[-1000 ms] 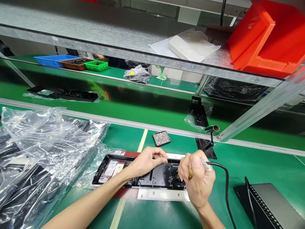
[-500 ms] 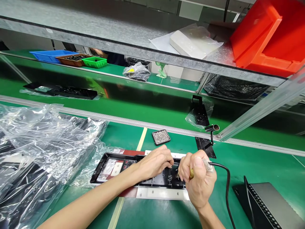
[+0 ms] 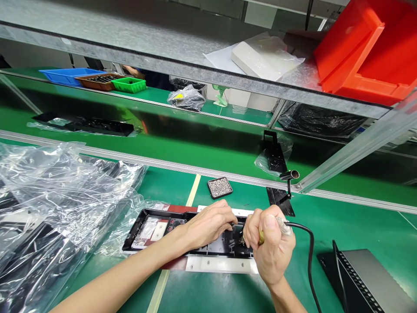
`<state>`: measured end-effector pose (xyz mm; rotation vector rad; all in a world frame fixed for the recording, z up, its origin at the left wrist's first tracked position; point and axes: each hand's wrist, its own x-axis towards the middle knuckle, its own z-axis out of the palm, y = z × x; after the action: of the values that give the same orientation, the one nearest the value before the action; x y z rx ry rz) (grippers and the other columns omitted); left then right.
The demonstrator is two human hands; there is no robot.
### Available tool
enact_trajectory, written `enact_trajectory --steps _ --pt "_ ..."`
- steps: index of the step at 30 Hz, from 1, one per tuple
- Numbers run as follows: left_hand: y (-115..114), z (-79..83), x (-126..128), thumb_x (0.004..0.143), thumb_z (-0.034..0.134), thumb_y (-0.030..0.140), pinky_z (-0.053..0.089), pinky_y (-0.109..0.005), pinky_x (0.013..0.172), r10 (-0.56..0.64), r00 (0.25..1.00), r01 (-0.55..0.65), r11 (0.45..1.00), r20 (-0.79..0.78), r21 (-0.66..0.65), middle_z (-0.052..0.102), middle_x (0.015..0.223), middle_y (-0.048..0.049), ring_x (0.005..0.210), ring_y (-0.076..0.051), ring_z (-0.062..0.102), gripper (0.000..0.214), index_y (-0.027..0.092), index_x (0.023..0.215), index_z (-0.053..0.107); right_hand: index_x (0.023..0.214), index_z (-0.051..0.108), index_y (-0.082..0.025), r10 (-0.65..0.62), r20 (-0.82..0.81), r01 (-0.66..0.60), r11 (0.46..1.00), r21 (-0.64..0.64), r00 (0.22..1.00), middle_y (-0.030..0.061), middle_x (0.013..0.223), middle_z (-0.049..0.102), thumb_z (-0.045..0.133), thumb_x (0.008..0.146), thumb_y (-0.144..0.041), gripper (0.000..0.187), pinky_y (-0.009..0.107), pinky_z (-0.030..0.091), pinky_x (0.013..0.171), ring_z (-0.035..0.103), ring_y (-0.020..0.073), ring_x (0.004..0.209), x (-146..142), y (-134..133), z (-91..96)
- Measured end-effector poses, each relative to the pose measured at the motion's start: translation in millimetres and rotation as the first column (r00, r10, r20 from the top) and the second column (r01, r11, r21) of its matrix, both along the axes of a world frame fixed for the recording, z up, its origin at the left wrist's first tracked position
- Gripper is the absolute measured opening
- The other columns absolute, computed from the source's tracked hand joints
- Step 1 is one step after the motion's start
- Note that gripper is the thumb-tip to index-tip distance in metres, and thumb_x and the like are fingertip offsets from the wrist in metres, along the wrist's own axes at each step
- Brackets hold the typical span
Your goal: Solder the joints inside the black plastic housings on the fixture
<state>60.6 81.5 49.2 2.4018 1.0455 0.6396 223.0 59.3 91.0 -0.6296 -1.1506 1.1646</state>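
A black plastic panel (image 3: 153, 228) lies on a white and red fixture (image 3: 215, 264) on the green bench. My right hand (image 3: 270, 248) is wrapped round a corded tool (image 3: 282, 226) with a yellow neck, its tip pointing down into the panel's right part. My left hand (image 3: 210, 224) rests on the panel just left of the tool tip, fingers pinched together on something too small to name. The tool's black cable (image 3: 309, 256) runs off to the right.
A small black tray of silver screws (image 3: 220, 187) sits behind the panel. Crumpled clear plastic bags (image 3: 58, 204) cover black parts at left. A grey and black box (image 3: 368, 282) lies at the lower right. A metal holder (image 3: 289, 182) stands near the conveyor rail. Red bin (image 3: 365, 52) on the shelf above.
My left hand has slid right along the panel, closing up to the tool tip. The right hand and tool have stayed put.
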Motion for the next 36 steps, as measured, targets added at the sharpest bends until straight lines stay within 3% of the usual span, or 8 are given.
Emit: enact_trajectory --steps 6,8,11,15,20,28,33,36 --pt "-9 -4.3 -6 0.102 0.044 0.019 0.044 -0.032 0.083 0.004 0.999 -0.005 1.000 0.046 0.029 0.071 0.100 -0.0063 0.094 -0.020 0.055 0.026 0.019 0.110 0.069 0.072 0.043 -0.022 -0.005 0.000 0.005 1.000 -0.005 1.000 -0.0072 0.050 0.042 0.049 0.100 -0.031 0.030 0.019 0.032 0.039 0.037 0.0083 0.043 -1 0 1.3" --pt "-4 -4.8 -10 0.102 0.044 0.023 0.045 -0.033 0.088 0.100 0.992 -0.102 0.995 0.079 0.021 0.073 0.101 -0.0057 0.095 -0.020 0.058 0.027 0.020 0.107 0.070 0.071 0.042 -0.022 -0.009 0.002 0.009 1.000 -0.019 1.000 -0.0072 0.050 0.042 0.049 0.100 -0.031 0.030 0.019 0.032 0.039 0.036 0.0083 0.043 -1 0 1.3" --pt "18 -5.3 -22 0.101 0.047 0.028 0.046 -0.035 0.092 0.363 0.931 -0.362 0.932 0.029 -0.033 0.074 0.105 -0.0053 0.100 -0.022 0.061 0.026 0.021 0.103 0.072 0.071 0.042 -0.022 -0.010 0.007 0.010 0.999 -0.035 1.000 -0.0069 0.050 0.042 0.049 0.100 -0.031 0.031 0.019 0.031 0.038 0.037 0.0085 0.043 -1 -1 1.2" --pt "59 -12.2 -41 0.097 0.049 0.025 0.046 -0.039 0.089 0.468 0.881 -0.470 0.882 -0.067 -0.026 0.074 0.100 -0.0098 0.099 -0.027 0.062 0.025 0.018 0.098 0.074 0.070 0.042 -0.022 -0.011 0.013 0.011 0.999 -0.042 1.000 -0.0065 0.051 0.041 0.049 0.100 -0.032 0.032 0.018 0.031 0.038 0.037 0.0084 0.044 0 -1 0.1" --pt "93 -29.8 -44 0.090 0.056 0.018 0.046 -0.037 0.086 0.425 0.895 -0.430 0.903 -0.136 -0.006 0.073 0.087 -0.0093 0.096 -0.027 0.061 0.019 0.018 0.083 0.074 0.070 0.042 -0.022 0.001 0.001 -0.001 0.999 -0.045 1.000 -0.0062 0.051 0.042 0.047 0.100 -0.031 0.032 0.018 0.029 0.038 0.035 0.0081 0.043 0 -1 -1.9" --pt "109 -45.6 -37 0.090 0.055 0.017 0.046 -0.038 0.085 0.388 0.904 -0.388 0.921 -0.178 0.036 0.071 0.080 -0.0112 0.097 -0.027 0.059 0.020 0.016 0.076 0.070 0.071 0.042 -0.022 0.011 -0.006 -0.011 1.000 -0.027 1.000 -0.0061 0.051 0.041 0.047 0.101 -0.030 0.031 0.018 0.029 0.038 0.035 0.0085 0.044 0 -2 -2.0" --pt "112 -47.3 -33 0.088 0.061 0.020 0.044 -0.044 0.097 0.383 0.906 -0.380 0.924 -0.179 0.052 0.068 0.082 -0.0088 0.098 -0.024 0.061 0.018 0.014 0.073 0.067 0.071 0.042 -0.022 0.010 -0.007 -0.011 1.000 -0.022 1.000 -0.0062 0.051 0.041 0.047 0.100 -0.030 0.030 0.018 0.029 0.038 0.036 0.0089 0.044 1 -2 -2.7" --pt "111 -38.2 -30 0.082 0.063 0.016 0.044 -0.042 0.096 0.400 0.904 -0.400 0.916 -0.149 0.032 0.067 0.075 -0.0079 0.091 -0.025 0.063 0.017 0.016 0.065 0.064 0.071 0.042 -0.022 0.002 -0.001 -0.002 1.000 -0.030 1.000 -0.0061 0.051 0.042 0.048 0.100 -0.030 0.031 0.019 0.030 0.038 0.036 0.0090 0.044 2 -2 -2.5"
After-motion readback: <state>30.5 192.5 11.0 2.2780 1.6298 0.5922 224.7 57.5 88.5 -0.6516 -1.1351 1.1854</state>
